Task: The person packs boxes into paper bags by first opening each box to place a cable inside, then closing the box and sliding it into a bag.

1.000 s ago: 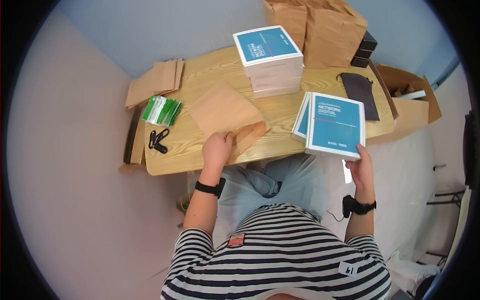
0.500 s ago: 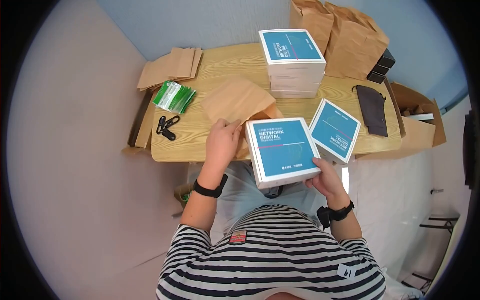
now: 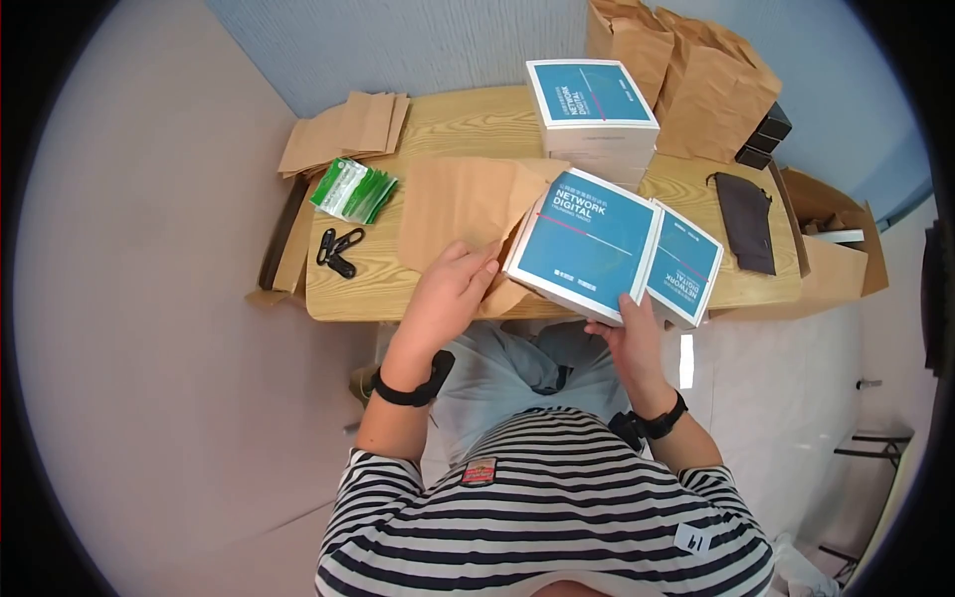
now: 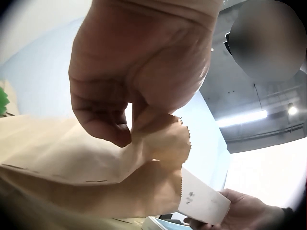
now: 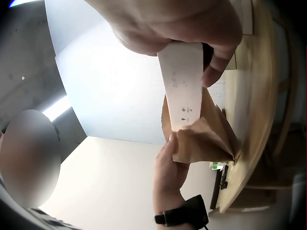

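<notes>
A brown paper bag (image 3: pixel 453 204) lies on the table, its mouth edge pinched between thumb and fingers of my left hand (image 3: pixel 448 294). My right hand (image 3: pixel 634 343) grips the near edge of a blue-and-white box (image 3: pixel 587 239), thumb on top. That box is tilted, its left end at the bag's mouth. In the right wrist view the end of the white box (image 5: pixel 180 81) stands just inside the bag's opening (image 5: pixel 201 141). A second blue box (image 3: pixel 684 264) lies on the table, partly behind the held one.
Stacked boxes (image 3: pixel 594 95) stand at the back, beside upright paper bags (image 3: pixel 711 85) and black boxes (image 3: pixel 764 139). At the left are flat bags (image 3: pixel 348 129), green packets (image 3: pixel 355 189) and black clips (image 3: pixel 341 254). A dark pouch (image 3: pixel 744 224) lies right, near a cardboard carton (image 3: pixel 841 264).
My right hand has brought the box from the right over to the bag's mouth and tilted it. The left hand has kept the bag's edge and lifted it open.
</notes>
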Demonstrator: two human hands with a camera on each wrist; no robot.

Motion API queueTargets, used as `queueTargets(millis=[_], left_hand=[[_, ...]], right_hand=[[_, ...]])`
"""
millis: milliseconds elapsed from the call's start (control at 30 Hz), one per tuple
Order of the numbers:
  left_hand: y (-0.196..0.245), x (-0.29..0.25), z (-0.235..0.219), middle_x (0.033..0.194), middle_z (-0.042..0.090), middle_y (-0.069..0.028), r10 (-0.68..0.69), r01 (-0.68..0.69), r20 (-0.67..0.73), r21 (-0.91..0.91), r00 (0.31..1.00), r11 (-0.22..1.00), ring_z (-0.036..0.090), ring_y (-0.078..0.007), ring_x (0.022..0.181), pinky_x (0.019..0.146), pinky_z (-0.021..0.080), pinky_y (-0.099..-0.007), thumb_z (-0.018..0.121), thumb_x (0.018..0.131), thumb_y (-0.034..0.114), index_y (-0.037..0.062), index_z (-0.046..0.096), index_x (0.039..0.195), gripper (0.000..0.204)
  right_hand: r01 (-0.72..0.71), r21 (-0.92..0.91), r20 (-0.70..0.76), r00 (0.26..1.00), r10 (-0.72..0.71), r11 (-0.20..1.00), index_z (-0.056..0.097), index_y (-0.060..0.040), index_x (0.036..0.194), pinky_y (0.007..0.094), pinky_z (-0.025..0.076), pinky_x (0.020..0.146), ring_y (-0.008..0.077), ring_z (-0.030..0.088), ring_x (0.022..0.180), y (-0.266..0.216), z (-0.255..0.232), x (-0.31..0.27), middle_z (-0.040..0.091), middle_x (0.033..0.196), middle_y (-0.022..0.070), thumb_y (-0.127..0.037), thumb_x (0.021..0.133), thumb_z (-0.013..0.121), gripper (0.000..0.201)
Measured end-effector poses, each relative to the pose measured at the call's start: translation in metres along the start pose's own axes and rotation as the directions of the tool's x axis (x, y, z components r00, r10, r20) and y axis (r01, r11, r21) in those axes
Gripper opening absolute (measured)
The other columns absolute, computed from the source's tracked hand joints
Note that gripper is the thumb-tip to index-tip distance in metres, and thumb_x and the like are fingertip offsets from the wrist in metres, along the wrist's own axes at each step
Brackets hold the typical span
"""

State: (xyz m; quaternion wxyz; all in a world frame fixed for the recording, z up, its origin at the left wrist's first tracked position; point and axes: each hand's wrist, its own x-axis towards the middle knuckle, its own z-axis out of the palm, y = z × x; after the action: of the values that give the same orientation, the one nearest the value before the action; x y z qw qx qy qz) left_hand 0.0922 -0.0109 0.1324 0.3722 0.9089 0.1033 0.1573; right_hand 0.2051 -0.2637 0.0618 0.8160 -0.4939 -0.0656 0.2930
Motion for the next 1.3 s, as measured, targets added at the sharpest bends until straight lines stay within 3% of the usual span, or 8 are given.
queueTargets(millis=[333,533,667,933,1000,1133,1233,1300], left_hand=[[0.002,0.008,0.017,0.091,0.062,-0.0163,-0.076,0.086,-0.156,0.06,0.985,0.995,0.063,-0.0344,0.087,0.077,0.051,-0.0415,0.054,0.104,0.022,0.0015,0.068,0.129,0.035],[0.007,0.009,0.035,0.091,0.062,-0.0161,0.032,-0.028,-0.087,0.047,0.996,0.998,0.063,-0.0342,0.086,0.077,0.051,-0.0413,0.055,0.103,0.022,0.0036,0.069,0.129,0.034],[0.011,0.006,0.037,0.091,0.061,-0.0159,-0.048,0.046,-0.037,-0.065,0.998,0.997,0.063,-0.0334,0.086,0.076,0.051,-0.0404,0.055,0.104,0.021,0.0023,0.068,0.129,0.034],[0.01,0.01,0.035,0.087,0.06,-0.016,-0.084,0.084,-0.003,-0.025,0.996,0.996,0.062,-0.0333,0.081,0.076,0.05,-0.0409,0.054,0.104,0.02,0.0052,0.069,0.13,0.033],[0.01,0.008,0.034,0.087,0.06,-0.016,-0.043,0.044,-0.02,0.03,0.999,0.999,0.062,-0.0333,0.081,0.075,0.05,-0.041,0.054,0.104,0.02,0.0057,0.069,0.13,0.033],[0.016,0.009,0.047,0.086,0.06,-0.0158,-0.02,0.02,-0.008,0.063,1.0,0.998,0.063,-0.0338,0.083,0.075,0.051,-0.0421,0.055,0.104,0.022,0.0059,0.07,0.128,0.033],[0.019,0.011,0.048,0.087,0.061,-0.0159,0.002,0.007,-0.05,0.182,0.999,0.983,0.064,-0.0342,0.084,0.075,0.051,-0.0426,0.055,0.103,0.022,0.0057,0.07,0.127,0.033],[0.019,0.01,0.044,0.087,0.062,-0.016,0.014,0.008,-0.082,0.27,0.997,0.963,0.064,-0.0343,0.084,0.075,0.052,-0.0428,0.056,0.103,0.023,0.0055,0.071,0.126,0.033]], right_hand=[[0.13,-0.406,0.08,0.991,-0.107,0.904,0.011,-0.0009,0.161,0.031,0.061,0.079,0.0217,0.065,0.112,0.023,0.002,0.001,0.058,0.136,0.0176,-0.01,0.101,0.057,0.076],[0.03,-0.2,0.071,0.997,-0.016,0.979,0.013,-0.0008,0.159,0.0313,0.06,0.081,0.0201,0.065,0.109,0.028,0.014,0.009,0.061,0.132,0.0168,-0.012,0.1,0.062,0.077],[-0.047,-0.044,0.026,0.998,0.049,0.998,0.016,-0.0032,0.158,0.0328,0.06,0.086,0.0205,0.065,0.111,0.032,0.025,0.014,0.058,0.136,0.0165,-0.015,0.103,0.06,0.072],[-0.2,-0.313,0.106,0.964,0.243,0.929,0.003,-0.0014,0.163,0.0313,0.057,0.089,0.0227,0.068,0.103,0.03,0.035,0.026,0.063,0.126,0.019,-0.021,0.103,0.063,0.088],[0.09,-0.259,0.243,0.97,-0.025,0.962,0.001,0.0002,0.163,0.0298,0.057,0.084,0.0222,0.069,0.098,0.045,0.033,0.025,0.065,0.122,0.0202,-0.022,0.101,0.066,0.093],[0.193,-0.514,0.249,0.966,-0.07,0.835,0.002,0.0021,0.162,0.032,0.059,0.078,0.0238,0.07,0.099,0.047,0.028,0.026,0.063,0.126,0.0225,-0.025,0.101,0.064,0.091],[0.038,-0.677,0.189,0.974,0.124,0.735,-0.002,0.0,0.163,0.0332,0.059,0.079,0.024,0.072,0.094,0.018,0.036,0.027,0.06,0.13,0.0246,-0.023,0.101,0.065,0.094],[-0.318,-0.386,0.092,0.921,0.379,0.866,-0.004,-0.0041,0.164,0.0338,0.06,0.076,0.0232,0.072,0.087,0.015,0.033,0.033,0.061,0.128,0.024,-0.022,0.101,0.065,0.094]])
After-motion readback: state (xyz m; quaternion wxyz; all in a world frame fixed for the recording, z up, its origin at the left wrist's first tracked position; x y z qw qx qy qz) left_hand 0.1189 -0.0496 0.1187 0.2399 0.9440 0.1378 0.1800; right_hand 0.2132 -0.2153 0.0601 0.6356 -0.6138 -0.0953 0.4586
